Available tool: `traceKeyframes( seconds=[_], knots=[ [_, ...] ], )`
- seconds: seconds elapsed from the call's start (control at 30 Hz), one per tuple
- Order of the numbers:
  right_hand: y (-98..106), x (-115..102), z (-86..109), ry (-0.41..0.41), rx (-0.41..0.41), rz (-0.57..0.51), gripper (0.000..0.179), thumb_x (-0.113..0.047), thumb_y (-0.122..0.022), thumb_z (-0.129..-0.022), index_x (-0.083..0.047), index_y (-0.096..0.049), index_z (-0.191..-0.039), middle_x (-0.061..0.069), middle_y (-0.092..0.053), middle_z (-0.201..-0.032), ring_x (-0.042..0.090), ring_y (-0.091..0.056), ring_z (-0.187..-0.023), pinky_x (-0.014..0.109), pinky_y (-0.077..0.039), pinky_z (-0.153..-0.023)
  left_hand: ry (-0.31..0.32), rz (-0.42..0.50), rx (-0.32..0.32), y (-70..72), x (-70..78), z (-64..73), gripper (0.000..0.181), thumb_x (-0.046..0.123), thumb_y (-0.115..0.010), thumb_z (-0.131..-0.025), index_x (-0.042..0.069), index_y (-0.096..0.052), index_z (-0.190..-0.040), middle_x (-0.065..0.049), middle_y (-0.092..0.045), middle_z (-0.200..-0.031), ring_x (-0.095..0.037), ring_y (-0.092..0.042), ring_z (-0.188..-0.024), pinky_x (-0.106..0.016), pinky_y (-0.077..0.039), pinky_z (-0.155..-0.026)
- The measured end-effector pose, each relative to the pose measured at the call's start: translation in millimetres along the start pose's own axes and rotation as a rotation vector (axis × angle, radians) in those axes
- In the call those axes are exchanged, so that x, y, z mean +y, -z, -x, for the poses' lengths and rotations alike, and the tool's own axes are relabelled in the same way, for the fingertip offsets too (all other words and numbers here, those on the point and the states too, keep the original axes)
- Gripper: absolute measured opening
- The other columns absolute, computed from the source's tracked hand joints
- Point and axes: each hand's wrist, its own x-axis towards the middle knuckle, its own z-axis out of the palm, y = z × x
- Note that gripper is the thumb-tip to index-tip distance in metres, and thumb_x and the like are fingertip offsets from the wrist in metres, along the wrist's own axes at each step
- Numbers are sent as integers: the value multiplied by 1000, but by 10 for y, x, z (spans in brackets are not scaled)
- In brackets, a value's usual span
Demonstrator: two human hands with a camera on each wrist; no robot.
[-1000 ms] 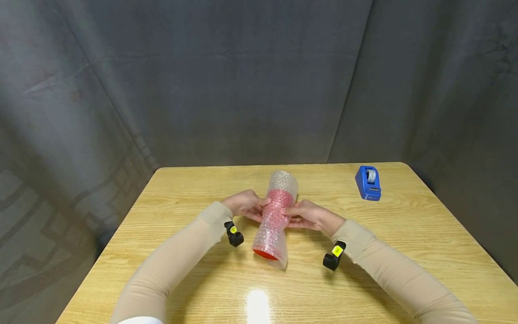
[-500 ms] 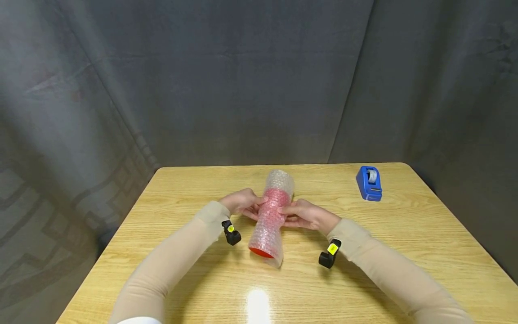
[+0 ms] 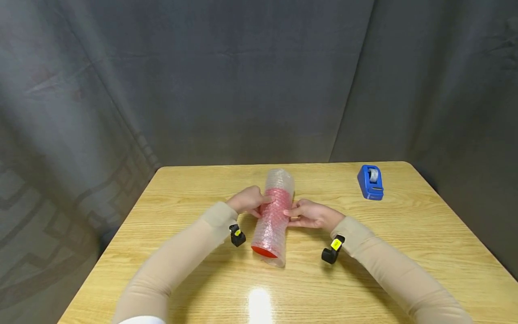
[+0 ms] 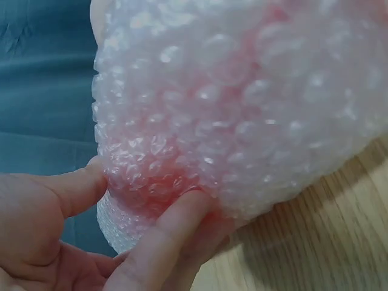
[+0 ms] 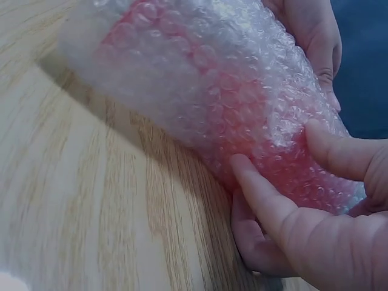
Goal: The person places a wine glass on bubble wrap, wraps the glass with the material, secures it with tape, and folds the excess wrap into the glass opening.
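Observation:
A red cylindrical object wrapped in clear bubble wrap (image 3: 272, 229) lies lengthwise in the middle of the table, its red end showing at the near side. My left hand (image 3: 248, 200) grips the roll from the left, thumb on top and fingers at its side; in the left wrist view those fingers (image 4: 176, 233) press into the bubbles. From the right, my right hand (image 3: 311, 214) holds the roll with its thumb on top. In the right wrist view, the fingers (image 5: 267, 197) and thumb pinch the wrap's side. What the red object is stays hidden under the wrap.
A blue tape dispenser (image 3: 370, 182) with a roll of clear tape stands at the back right of the wooden table (image 3: 194, 288). Dark grey curtains (image 3: 243, 90) hang behind the table and along its sides.
The wrapped roll shifted slightly left, then slightly back right, with both hands on it. Its pinched-in middle looks straighter now. The left thumb reaches a little further over the top.

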Motion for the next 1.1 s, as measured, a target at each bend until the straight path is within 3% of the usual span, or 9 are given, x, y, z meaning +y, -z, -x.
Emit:
traceKeyframes(
  seconds=[0.23, 0.4, 0.47, 0.57, 0.67, 0.73, 0.87, 0.97, 1.1],
  knots=[
    [29, -10, 24, -20, 33, 66, 19, 1, -50, -98, 11, -45, -113, 9, -58, -96, 17, -63, -89, 36, -54, -94, 11, -74, 44, -57, 72, 2, 30, 25, -60, -97, -4, -59, -91, -8, -56, -74, -17, -61, -59, -32, -60, -64],
    [20, -46, 47, -19, 75, 217, 6, -2, -52, -97, 4, -51, -95, 0, -55, -77, 10, -55, -74, 21, -54, -74, 9, -119, 48, -61, 82, -9, 31, 27, -60, -97, -4, -59, -92, -10, -59, -78, -19, -65, -60, -32, -60, -63],
    [1, -57, 48, -13, 89, 218, 7, 1, -51, -97, 8, -51, -97, 0, -54, -74, 8, -55, -71, 18, -53, -70, 9, -135, 50, -61, 82, -13, 32, 27, -59, -97, -4, -59, -93, -10, -59, -79, -19, -66, -60, -32, -60, -63],
    [-43, -77, 57, -7, 129, 105, 37, 8, -52, -94, 16, -34, -125, 9, -54, -87, 12, -59, -75, 21, -57, -75, 13, -141, 55, -63, 78, -18, 32, 28, -59, -97, -4, -59, -92, -10, -60, -79, -20, -66, -60, -31, -60, -62],
    [-77, -99, 70, 10, 158, 22, 65, 12, -54, -91, 12, -13, -141, 16, -51, -100, 17, -63, -80, 25, -58, -79, 16, -131, 56, -66, 71, -27, 32, 28, -59, -97, -4, -59, -91, -9, -58, -77, -19, -65, -59, -30, -60, -61],
    [-87, -110, 81, 22, 146, 22, 57, 11, -53, -91, 10, -20, -138, 15, -51, -100, 18, -63, -80, 27, -58, -80, 15, -127, 55, -68, 71, -29, 32, 28, -59, -97, -4, -60, -90, -9, -57, -75, -18, -64, -58, -29, -60, -60],
    [-83, -123, 99, 46, 86, 72, 11, 3, -49, -94, 3, -55, -103, 8, -59, -89, 17, -62, -81, 27, -58, -81, 10, -124, 52, -67, 76, -22, 34, 29, -59, -97, -4, -59, -88, -8, -56, -72, -19, -63, -57, -29, -60, -60],
    [-84, -134, 107, 43, 68, 71, 14, -5, -50, -94, -6, -61, -86, 7, -58, -87, 17, -60, -84, 27, -58, -82, 15, -113, 47, -65, 83, -11, 33, 29, -59, -97, -3, -59, -88, -8, -56, -72, -18, -62, -57, -29, -59, -60],
    [-111, -141, 99, 40, 64, 84, 9, -8, -54, -95, -5, -62, -92, 7, -59, -92, 17, -59, -87, 28, -57, -84, 23, -103, 44, -61, 96, -1, 34, 30, -59, -97, -2, -58, -87, -8, -56, -73, -18, -60, -58, -27, -59, -59]
  ],
)
